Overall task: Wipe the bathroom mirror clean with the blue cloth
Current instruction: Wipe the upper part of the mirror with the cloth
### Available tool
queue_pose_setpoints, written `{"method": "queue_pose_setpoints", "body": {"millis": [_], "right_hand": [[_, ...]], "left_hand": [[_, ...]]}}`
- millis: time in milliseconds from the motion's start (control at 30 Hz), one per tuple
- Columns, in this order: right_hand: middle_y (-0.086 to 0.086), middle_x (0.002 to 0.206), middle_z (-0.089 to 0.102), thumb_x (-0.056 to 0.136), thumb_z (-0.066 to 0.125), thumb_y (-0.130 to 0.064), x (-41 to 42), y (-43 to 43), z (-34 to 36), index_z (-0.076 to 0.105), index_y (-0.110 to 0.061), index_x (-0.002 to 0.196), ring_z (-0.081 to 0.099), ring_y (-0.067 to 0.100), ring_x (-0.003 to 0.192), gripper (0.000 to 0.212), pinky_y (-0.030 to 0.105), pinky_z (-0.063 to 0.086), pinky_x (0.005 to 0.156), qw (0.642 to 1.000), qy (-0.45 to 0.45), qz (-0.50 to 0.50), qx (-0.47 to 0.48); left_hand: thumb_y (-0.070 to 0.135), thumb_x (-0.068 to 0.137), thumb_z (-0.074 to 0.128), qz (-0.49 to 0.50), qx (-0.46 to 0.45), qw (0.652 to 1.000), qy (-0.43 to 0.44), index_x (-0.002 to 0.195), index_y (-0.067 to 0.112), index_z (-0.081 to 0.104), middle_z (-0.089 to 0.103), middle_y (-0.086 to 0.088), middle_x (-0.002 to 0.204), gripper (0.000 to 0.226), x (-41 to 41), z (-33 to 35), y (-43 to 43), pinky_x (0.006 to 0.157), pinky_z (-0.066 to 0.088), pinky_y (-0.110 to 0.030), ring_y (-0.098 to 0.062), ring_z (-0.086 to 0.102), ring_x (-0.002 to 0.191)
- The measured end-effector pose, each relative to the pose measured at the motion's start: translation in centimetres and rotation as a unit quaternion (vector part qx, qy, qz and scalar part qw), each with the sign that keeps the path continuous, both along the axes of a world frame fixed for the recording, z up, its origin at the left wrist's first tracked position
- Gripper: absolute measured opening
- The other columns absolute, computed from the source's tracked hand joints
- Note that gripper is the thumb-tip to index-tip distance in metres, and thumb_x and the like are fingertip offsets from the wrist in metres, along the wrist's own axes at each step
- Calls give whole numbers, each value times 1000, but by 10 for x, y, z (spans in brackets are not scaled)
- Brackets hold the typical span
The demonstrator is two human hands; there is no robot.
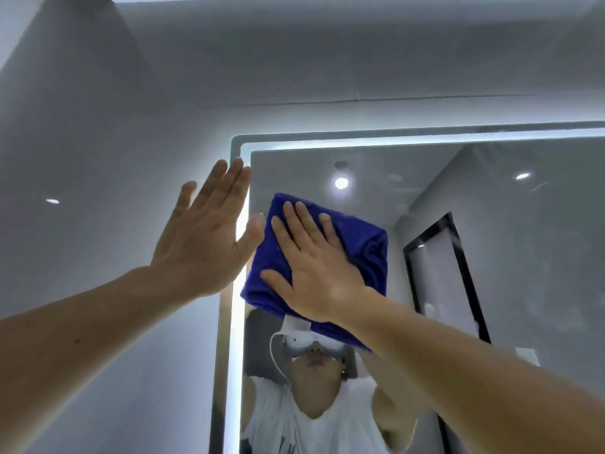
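Right hand (pixel 322 276) lies flat on the folded blue cloth (pixel 363 247), its 4 fingers straight and slightly spread and the thumb splayed to the side. It grips nothing; the palm simply presses the cloth onto the glass. That flat hold probably spreads the pressure over the whole pad, so more cloth meets the surface on each pass than a pinch would allow.

The cloth sits against the bathroom mirror (pixel 491 257) high up near its top left corner, just beside the glowing light strip (pixel 393 143) that runs round the edge. Folded into a thick square, it gives a firm wad to push.

Left hand (pixel 203 237) is raised beside it, fully open, with the fingers straight and together. Its fingertips reach the mirror's left edge, and the palm faces the grey wall (pixel 82 158). It holds nothing, and I judge it is there to brace the body during a high reach, though I cannot tell if it actually touches.

Both arms stretch upward, which suits work on the top of the glass. In the reflection are a ceiling lamp (pixel 341 182) and the person in a white sleeveless top.
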State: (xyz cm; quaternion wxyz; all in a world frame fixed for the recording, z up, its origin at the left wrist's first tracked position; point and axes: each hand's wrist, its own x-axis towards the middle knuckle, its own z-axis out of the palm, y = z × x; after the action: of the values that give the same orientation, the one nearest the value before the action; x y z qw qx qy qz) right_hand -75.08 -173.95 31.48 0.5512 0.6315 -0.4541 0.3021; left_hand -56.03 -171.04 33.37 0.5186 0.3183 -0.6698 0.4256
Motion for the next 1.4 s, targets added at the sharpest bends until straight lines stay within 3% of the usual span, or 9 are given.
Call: {"method": "queue_pose_setpoints", "body": {"millis": [100,267,467,600,833,1033,1200,1400], "right_hand": [[-2,159,-26,95,10,-66,-15,4,-42,-15,-21,152,-29,14,143,77,40,-22,114,1000,4,-18,26],[-5,156,-30,96,9,-65,-37,15,7,-16,-26,152,-31,11,142,72,37,-21,114,997,50,-46,34],[5,159,-24,98,9,-60,-41,23,125,-15,-20,152,-21,22,146,72,44,-13,116,985,-161,-65,-1],[13,159,-22,96,9,-62,-21,13,143,-13,-17,153,-19,33,146,76,52,-11,115,968,-237,-82,-28],[6,162,-13,92,7,-68,-22,5,61,-4,-26,154,-14,27,148,76,49,-15,114,992,-96,-53,-63],[6,163,-6,96,12,-64,-26,6,-50,5,-25,155,-11,26,149,71,52,-5,118,993,-95,-41,-53],[10,163,0,101,18,-52,-27,11,-123,13,-18,155,-5,28,149,64,51,-1,119,995,-79,-46,-28],[12,162,10,102,26,-45,-28,15,-208,16,-13,154,4,31,149,62,52,0,119,998,-35,-45,5]], "left_hand": [[62,90,-2,-8,12,1000,-11,158,22,-4,-12,11,162,78,-3,-10,3,120,-9,-33,-2,-17,147],[60,90,-1,1,16,1000,-15,158,22,-4,-15,12,161,78,-7,-3,6,120,-10,-33,-3,-18,148],[59,92,0,2,16,1000,-4,157,26,-8,-17,14,161,73,2,12,4,119,-13,-31,-2,-21,147],[60,93,2,1,11,1000,-17,156,28,-8,-19,16,160,72,9,-1,-4,115,-19,-26,1,-24,145],[56,98,11,-25,6,1000,-16,158,26,1,-16,17,159,68,-16,-34,-13,110,-23,-21,1,-23,144],[52,100,11,-28,23,999,-20,158,19,5,-3,5,165,67,-23,-73,-12,114,-19,-22,-6,-13,150],[52,98,10,-36,52,998,-14,158,18,6,-1,4,166,69,-26,-98,-8,118,-11,-29,-7,-11,150],[53,96,8,-30,79,996,-19,158,19,4,-4,5,165,71,-29,-118,-2,118,-12,-29,-6,-14,149]]}}
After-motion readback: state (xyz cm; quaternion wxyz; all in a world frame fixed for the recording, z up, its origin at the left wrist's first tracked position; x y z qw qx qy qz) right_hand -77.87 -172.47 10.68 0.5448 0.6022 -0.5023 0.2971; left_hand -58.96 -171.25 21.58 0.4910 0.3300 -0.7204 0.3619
